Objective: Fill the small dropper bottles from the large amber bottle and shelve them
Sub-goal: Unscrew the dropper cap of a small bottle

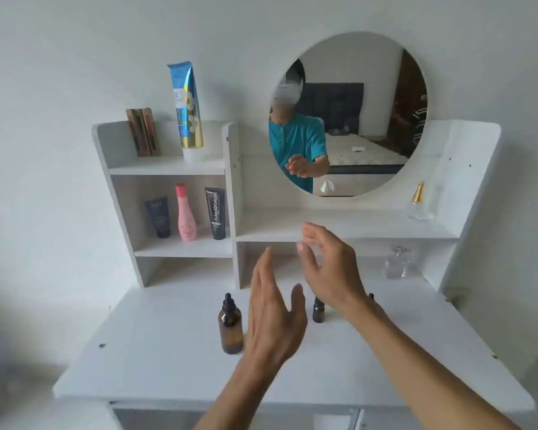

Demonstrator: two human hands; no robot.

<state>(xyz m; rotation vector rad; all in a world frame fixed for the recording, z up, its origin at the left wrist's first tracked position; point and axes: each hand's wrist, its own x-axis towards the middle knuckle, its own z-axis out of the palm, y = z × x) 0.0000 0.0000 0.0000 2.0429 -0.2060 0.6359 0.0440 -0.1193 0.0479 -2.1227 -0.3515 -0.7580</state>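
Two open hands (pixel 274 318), nothing held

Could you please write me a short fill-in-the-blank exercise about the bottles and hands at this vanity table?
1. The large amber bottle stands on the tabletop with its black dropper cap ____.
2. Both the left hand and the right hand are open and hold ____.
3. The pink bottle stands ____ two dark tubes.
4. The round ____ reflects a bed.

Missing words: on; nothing; between; mirror
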